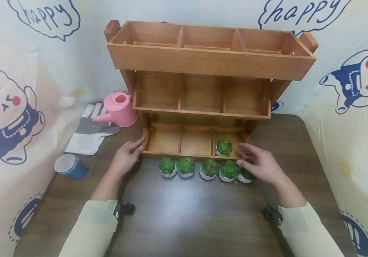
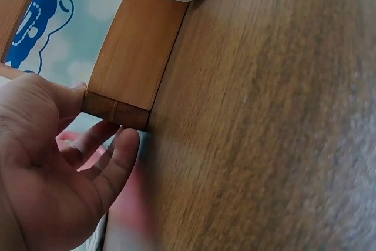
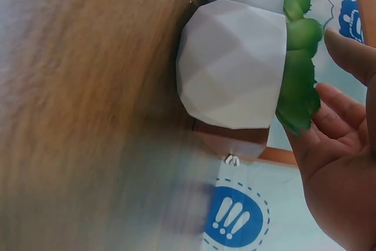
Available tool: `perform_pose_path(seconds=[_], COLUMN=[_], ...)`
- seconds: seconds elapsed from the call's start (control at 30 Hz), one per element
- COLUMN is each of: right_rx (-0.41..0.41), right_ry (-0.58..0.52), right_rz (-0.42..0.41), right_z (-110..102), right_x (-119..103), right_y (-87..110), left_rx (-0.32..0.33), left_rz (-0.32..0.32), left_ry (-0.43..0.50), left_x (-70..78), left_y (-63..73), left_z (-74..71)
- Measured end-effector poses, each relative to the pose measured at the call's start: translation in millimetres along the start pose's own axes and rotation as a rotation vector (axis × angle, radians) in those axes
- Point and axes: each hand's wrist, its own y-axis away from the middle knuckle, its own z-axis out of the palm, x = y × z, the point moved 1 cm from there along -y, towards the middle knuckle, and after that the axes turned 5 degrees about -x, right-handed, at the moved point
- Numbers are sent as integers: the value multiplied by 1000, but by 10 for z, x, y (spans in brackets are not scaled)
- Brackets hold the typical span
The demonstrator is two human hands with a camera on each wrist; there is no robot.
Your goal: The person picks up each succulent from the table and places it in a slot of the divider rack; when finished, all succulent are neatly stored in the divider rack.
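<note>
A wooden three-tier planter shelf (image 1: pixel 214 61) stands on the table. My left hand (image 1: pixel 127 157) touches the left end of its lowest tray (image 1: pixel 195 155); in the left wrist view, the fingers (image 2: pixel 122 160) lie loosely by the tray's end. My right hand (image 1: pixel 262 165) is at the tray's right end, fingers apart and holding nothing. One potted succulent (image 1: pixel 224 147) sits in the right compartment. Several more, including a partly hidden succulent (image 1: pixel 245 175) beside my right hand, line the tray's front. In the right wrist view, a white faceted pot (image 3: pixel 235 66) is close to that hand.
To the left are a pink watering can (image 1: pixel 122 110), a grey and white glove (image 1: pixel 89 134) and a blue jar with a silver lid (image 1: pixel 74 167). A printed cloth (image 1: pixel 348 142) surrounds the table (image 1: pixel 187 214). The two upper tiers each have three compartments.
</note>
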Motion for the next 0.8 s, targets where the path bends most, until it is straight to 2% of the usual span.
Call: perform_pose_path(seconds=[0.53, 0.8], right_rx=[33, -22], right_ry=[95, 137], right_rz=[34, 90], right_z=[-31, -7], right_x=[79, 95], right_y=[365, 448], left_rx=[-4, -1], left_rz=[12, 11], left_ry=[26, 47], left_x=[-20, -16], left_y=[-6, 1], left_z=[14, 14])
